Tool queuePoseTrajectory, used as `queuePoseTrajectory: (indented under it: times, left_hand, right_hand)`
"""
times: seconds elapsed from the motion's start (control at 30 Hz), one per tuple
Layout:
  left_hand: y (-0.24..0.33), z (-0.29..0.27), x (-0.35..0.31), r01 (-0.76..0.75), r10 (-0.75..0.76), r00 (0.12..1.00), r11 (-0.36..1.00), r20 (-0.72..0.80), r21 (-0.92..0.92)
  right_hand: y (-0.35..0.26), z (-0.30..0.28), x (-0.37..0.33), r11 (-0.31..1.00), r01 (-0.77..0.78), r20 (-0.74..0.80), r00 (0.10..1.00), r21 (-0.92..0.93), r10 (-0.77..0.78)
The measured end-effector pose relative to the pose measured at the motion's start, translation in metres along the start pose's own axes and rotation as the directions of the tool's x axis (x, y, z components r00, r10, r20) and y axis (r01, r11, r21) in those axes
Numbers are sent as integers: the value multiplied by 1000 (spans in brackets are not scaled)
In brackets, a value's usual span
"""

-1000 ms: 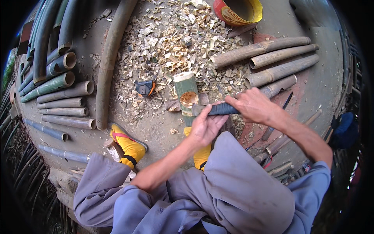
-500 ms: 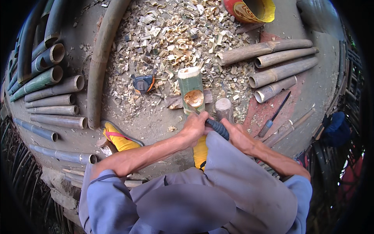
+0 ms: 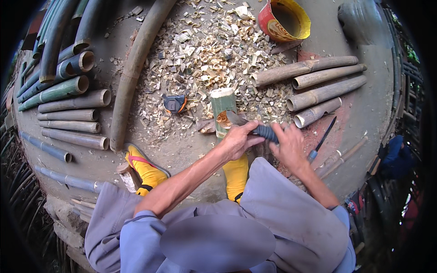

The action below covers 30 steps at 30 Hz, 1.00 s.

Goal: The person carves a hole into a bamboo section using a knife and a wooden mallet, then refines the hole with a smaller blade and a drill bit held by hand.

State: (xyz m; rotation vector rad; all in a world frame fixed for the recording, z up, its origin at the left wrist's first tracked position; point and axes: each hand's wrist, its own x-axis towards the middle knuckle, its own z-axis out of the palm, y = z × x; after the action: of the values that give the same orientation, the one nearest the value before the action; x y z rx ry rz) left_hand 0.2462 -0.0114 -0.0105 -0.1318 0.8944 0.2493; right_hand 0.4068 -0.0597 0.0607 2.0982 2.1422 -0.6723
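Observation:
A short green bamboo section (image 3: 219, 102) lies ahead of me, with a rough hole cut in its side and pale curled shavings in it. The blade of a knife (image 3: 237, 119) reaches to that hole; its dark ribbed handle runs to the right. My left hand (image 3: 240, 139) is closed round the knife where the blade meets the handle. My right hand (image 3: 290, 144) has its fingers on the handle's far end. Under the bamboo is a piece of wood (image 3: 205, 126), partly hidden.
Pale chips (image 3: 209, 59) cover the ground ahead. A tape measure (image 3: 175, 103) lies left of the bamboo. Cut bamboo tubes (image 3: 75, 99) are stacked at left, more tubes (image 3: 325, 93) at right. A pointed tool (image 3: 322, 139) lies at right, and a red-yellow container (image 3: 284, 20) stands far ahead.
The knife has turned more sideways, its handle now pointing right. My right hand has moved up and right along with it, its fingers more spread. The view has shifted slightly.

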Motion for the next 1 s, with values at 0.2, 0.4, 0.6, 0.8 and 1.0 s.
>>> queuePoseTrajectory:
  times: [0.2, 0.4, 0.6, 0.8, 1.0]
  left_hand:
    - [-2, -6, -2, -157, 365, 917, 699, 160, -698]
    - [19, 14, -3, -197, 366, 929, 624, 60, -756]
    - [-27, -24, -52, 55, -70, 997, 956, 44, 288]
    - [-9, -60, -69, -117, 426, 903, 351, -47, 929]
    - [6, -49, -61, -151, 560, 820, 9, 120, 988]
  right_hand:
    - [-33, -45, 114, 753, 480, 164, 874, -450, -458]
    - [-30, -39, 209, 731, 623, 533, 733, -278, -423]
    - [41, 8, 54, 903, -113, 730, 634, 415, -256]
    - [46, 6, -50, 763, -266, 123, 963, 590, 240]
    - [162, 26, -16, 854, -416, -389, 764, 312, 514]
